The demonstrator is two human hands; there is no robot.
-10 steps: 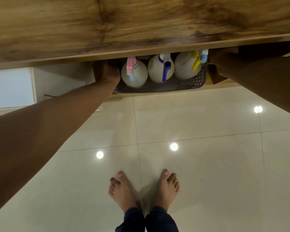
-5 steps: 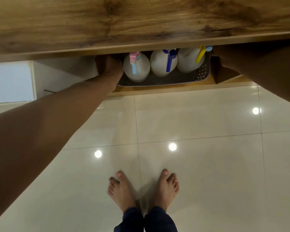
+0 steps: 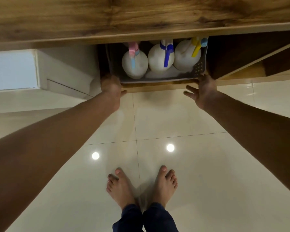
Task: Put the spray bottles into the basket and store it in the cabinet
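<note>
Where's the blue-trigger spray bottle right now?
Head view, upper centre: the blue-trigger bottle stands in the basket inside the cabinet, between the pink-trigger bottle and yellow-trigger bottle.

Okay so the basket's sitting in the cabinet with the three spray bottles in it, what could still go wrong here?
1. The basket has its front rim right at the cabinet's front edge, so a door might not close.
2. The left hand and right hand press its front corners; an uneven push could skew it.
3. The spray bottles stand loose and close under the wooden countertop; a hard shove might tip one.
</note>
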